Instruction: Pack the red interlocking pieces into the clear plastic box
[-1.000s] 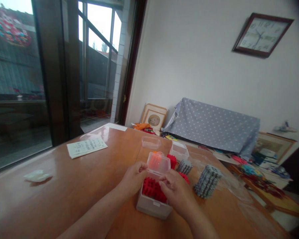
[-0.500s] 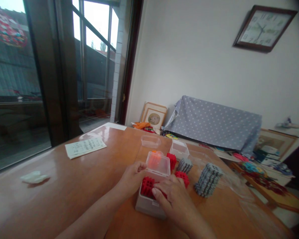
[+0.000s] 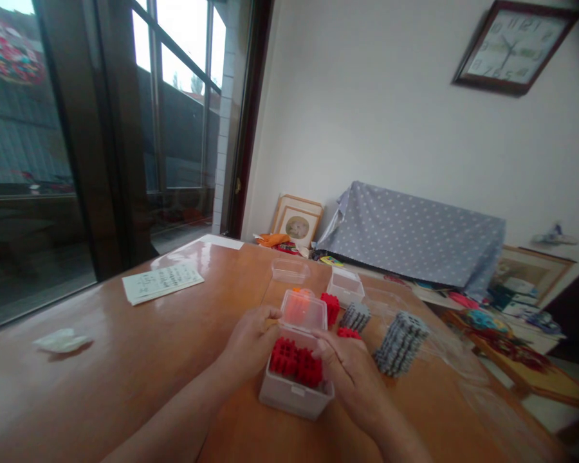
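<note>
A clear plastic box [image 3: 294, 397] with its hinged lid [image 3: 305, 311] raised stands before me on the table. Red interlocking plastic blocks [image 3: 296, 362] sit inside it in a neat group. My left hand [image 3: 255, 337] is closed at the back left corner of the box, by the lid's edge, with its fingertips partly hidden. My right hand [image 3: 350, 373] lies along the right side, its thumb by the right end of the hinge and its other fingers curled out of sight. Beyond it are more red blocks [image 3: 330, 308] and grey block stacks [image 3: 402, 344].
Behind the box are a second plastic box [image 3: 346, 287], a shallow clear tray [image 3: 290, 271] and something orange seen through the lid. Clear plastic bags [image 3: 444, 350] lie to the right. Written sheets [image 3: 163, 283] and a crumpled tissue [image 3: 62, 341] are on the left.
My right hand has drawn back from over the red blocks to the right side of the box, leaving them in view. My left hand stays by the lid.
</note>
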Demonstrator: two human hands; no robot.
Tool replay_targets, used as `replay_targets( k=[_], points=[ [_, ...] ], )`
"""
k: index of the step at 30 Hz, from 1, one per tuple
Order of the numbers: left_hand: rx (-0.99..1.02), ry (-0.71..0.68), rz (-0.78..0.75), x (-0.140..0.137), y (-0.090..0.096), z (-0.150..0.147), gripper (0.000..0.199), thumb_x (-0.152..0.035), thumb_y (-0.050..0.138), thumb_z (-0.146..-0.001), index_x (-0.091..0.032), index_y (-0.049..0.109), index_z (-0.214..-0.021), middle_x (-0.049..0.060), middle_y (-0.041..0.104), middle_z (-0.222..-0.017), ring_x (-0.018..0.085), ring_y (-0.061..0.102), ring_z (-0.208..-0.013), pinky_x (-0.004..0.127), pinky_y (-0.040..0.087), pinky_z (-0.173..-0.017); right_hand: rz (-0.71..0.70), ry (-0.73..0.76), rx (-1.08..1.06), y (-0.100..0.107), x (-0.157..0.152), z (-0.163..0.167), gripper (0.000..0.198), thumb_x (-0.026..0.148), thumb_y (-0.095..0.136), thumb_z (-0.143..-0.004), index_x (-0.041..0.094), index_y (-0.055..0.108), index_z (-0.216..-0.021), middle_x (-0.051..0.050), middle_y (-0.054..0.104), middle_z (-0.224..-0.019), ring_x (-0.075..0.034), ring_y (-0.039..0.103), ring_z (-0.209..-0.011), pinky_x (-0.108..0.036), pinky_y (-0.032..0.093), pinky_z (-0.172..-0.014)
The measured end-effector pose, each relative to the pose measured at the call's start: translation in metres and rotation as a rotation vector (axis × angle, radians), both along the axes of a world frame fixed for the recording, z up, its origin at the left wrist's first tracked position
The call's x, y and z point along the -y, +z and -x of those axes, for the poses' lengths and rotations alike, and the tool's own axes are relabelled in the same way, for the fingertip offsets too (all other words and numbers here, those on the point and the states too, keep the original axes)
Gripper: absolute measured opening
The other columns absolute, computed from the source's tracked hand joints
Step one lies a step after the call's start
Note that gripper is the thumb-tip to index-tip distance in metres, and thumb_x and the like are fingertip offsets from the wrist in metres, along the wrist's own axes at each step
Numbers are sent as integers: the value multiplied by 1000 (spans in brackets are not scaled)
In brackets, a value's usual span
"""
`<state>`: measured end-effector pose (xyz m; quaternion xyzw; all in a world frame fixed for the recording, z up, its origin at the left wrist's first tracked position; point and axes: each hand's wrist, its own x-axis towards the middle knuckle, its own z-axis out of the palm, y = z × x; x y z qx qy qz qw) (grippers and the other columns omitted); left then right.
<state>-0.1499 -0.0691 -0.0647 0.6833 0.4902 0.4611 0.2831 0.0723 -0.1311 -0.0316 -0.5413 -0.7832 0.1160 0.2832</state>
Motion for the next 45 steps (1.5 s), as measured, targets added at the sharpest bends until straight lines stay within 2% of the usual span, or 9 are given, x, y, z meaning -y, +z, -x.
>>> replay_targets(
  k=[3, 6, 10, 18, 24, 33, 39, 42, 45],
  points=[
    [-138, -53, -118, 8, 13, 3, 25, -18, 51, -85, -21, 74, -93, 5, 73, -93, 23, 64, -92, 31, 45, -83, 8, 11, -40, -1, 1, -7, 43, 46, 33, -107, 32, 59, -139, -3, 77, -112, -26, 64, -118, -53, 27, -118],
    [-273, -164, -178, 16, 23, 3, 22, -23, 52, -89, -22, 74, -87, 6, 71, -90, 23, 62, -92, 31, 44, -82, -1, 23, -28, -1, 5, -7, 45, 46, 34, -107, 33, 53, -145, -3, 76, -119, -26, 62, -126, -59, 11, -125],
    [-354, -240, -199, 21, 25, 3, 24, -19, 51, -91, -24, 74, -87, 5, 71, -94, 23, 60, -96, 33, 42, -87, 11, 26, 63, -1, 9, 1, 45, 48, 36, -106, 31, 56, -143, -6, 63, -143, -27, 53, -137, -61, 9, -126],
    [-344, -282, -209, 16, 17, 2, 24, -17, 52, -88, -24, 74, -83, 5, 72, -93, 23, 59, -94, 34, 42, -91, 95, 31, 173, 1, 10, 15, 44, 45, 34, -107, 36, 52, -145, -5, 61, -145, -34, 32, -151, -72, 5, -121],
    [-406, -271, -214, 16, 17, 1, 23, -15, 52, -89, -24, 73, -82, 4, 71, -94, 23, 59, -96, 33, 41, -89, 90, 32, 167, -2, 7, 16, 41, 44, 34, -107, 37, 55, -142, -5, 64, -141, -34, 30, -152, -73, 5, -119],
    [-409, -255, -216, 18, 19, -1, 21, -14, 53, -87, -22, 69, -75, 4, 69, -89, 22, 58, -93, 33, 40, -87, 57, 49, 78, 3, 6, 12, 40, 43, 31, -108, 40, 62, -133, 1, 67, -136, -29, 44, -144, -68, 7, -121],
    [-478, -249, -234, 21, 22, -2, 22, -16, 51, -91, -22, 67, -78, 4, 68, -88, 22, 56, -91, 34, 38, -88, 43, 31, 59, -2, 3, 9, 40, 42, 32, -108, 31, 70, -117, -4, 71, -128, -28, 49, -140, -64, 11, -122],
    [-484, -252, -234, 22, 25, -2, 24, -18, 49, -93, -21, 65, -75, 4, 68, -86, 21, 57, -89, 34, 37, -89, -108, -46, -61, -5, -3, -2, 40, 43, 33, -107, 27, 70, -106, -5, 73, -118, -25, 61, -122, -53, 28, -118],
    [-485, -262, -232, 23, 29, -1, 26, -24, 49, -96, -21, 64, -75, 2, 69, -87, 21, 58, -90, 37, 35, -95, -193, -192, -265, -6, -10, -20, 40, 46, 35, -106, 25, 68, -105, -7, 74, -108, -24, 66, -105, -40, 47, -97]
  ],
)
